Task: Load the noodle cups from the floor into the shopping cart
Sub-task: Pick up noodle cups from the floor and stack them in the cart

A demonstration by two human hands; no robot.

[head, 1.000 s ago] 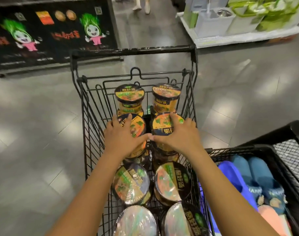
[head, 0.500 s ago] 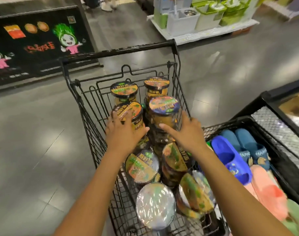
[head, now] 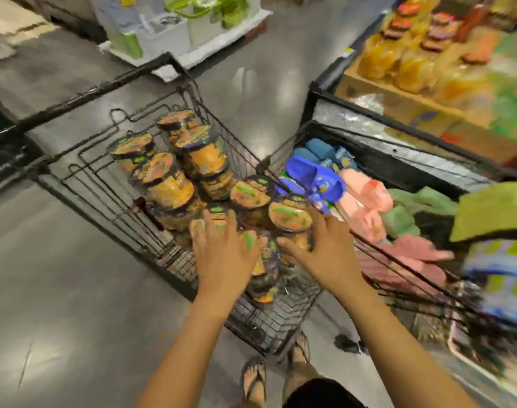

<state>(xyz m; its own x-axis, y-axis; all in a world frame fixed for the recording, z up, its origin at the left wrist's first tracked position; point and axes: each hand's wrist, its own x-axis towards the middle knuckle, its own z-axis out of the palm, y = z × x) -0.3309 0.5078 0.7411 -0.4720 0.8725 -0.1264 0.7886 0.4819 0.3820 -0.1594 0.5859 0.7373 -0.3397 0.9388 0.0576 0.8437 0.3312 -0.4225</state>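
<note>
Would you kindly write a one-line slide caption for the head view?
Left hand and right hand spread over stacked noodle cups in a wire shopping cart, beside a bin of slippers.

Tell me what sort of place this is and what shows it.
Most likely a supermarket or general store: a wire shopping cart holds stacked noodle cups, slippers fill a bin beside it, and packaged goods sit on display nearby.
</note>
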